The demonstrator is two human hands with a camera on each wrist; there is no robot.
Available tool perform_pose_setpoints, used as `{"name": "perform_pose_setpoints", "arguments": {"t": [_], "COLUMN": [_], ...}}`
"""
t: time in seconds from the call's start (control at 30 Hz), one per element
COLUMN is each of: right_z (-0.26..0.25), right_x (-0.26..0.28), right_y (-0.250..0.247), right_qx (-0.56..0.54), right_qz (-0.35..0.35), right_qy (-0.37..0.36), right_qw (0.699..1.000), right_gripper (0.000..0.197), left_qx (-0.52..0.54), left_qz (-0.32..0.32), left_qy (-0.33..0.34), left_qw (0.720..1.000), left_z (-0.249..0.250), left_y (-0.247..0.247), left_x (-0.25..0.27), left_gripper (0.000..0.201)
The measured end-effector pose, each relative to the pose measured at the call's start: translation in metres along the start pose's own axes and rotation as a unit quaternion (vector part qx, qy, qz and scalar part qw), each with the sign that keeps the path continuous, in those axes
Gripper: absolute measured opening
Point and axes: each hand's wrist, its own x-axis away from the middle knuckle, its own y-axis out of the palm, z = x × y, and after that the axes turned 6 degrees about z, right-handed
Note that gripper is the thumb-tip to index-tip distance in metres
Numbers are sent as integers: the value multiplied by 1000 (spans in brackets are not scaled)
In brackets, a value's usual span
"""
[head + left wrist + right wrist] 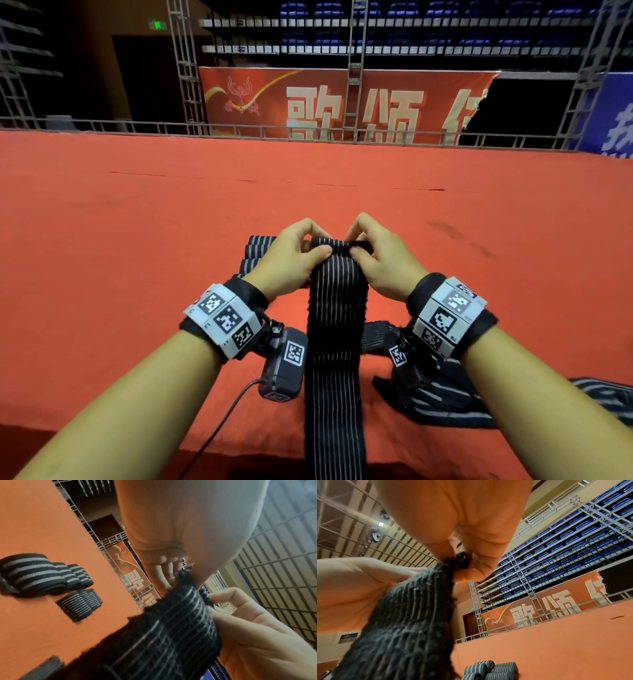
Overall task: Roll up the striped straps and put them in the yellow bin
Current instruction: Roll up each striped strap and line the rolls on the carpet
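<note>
A long black strap with thin grey stripes (337,325) hangs from my two hands down over the near edge of the red table. My left hand (294,255) pinches its top left corner, and my right hand (373,253) pinches the top right corner, where the end is folded over into a small roll. From the left wrist the strap (171,628) runs across the lower frame; from the right wrist the strap (406,622) fills the lower left. Several rolled straps (51,578) lie on the table beyond my left hand, and the same rolled straps (489,670) show low in the right wrist view. No yellow bin is in view.
Loose striped straps (445,401) lie in a heap under my right forearm. The red table (137,222) stretches far ahead to a metal rail (239,130). A cable (219,428) trails from the left wrist camera over the table's near edge.
</note>
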Motion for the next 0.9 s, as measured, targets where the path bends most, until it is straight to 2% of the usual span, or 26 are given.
{"name": "perform_pose_setpoints", "arguments": {"t": [0.23,0.33,0.4,0.43,0.5,0.53,0.73,0.8,0.9], "right_z": [-17,-23,-25,-27,-28,-28,-28,-28,-31], "right_x": [5,8,9,10,12,13,10,10,13], "right_y": [-4,-4,-5,-6,-7,-8,-12,-16,-23], "right_qx": [54,69,21,-51,-201,-239,-171,-131,-43], "right_qz": [2,4,0,-7,-20,-20,25,7,-20], "right_qy": [-101,-102,-47,2,94,110,66,67,35], "right_qw": [993,992,999,999,975,965,983,989,998], "right_gripper": [20,20,17,15,12,13,21,25,14], "left_qx": [88,91,83,76,62,55,29,17,-22], "left_qz": [28,50,58,58,51,50,61,53,40], "left_qy": [-21,-3,14,22,36,41,25,31,45], "left_qw": [996,995,995,995,996,996,997,998,998], "left_z": [15,17,19,21,25,25,26,25,26], "left_y": [-3,-5,-6,-6,-5,-4,-1,-5,-6], "left_x": [13,16,19,21,27,29,33,33,35], "left_gripper": [10,14,13,10,6,7,9,6,8]}}
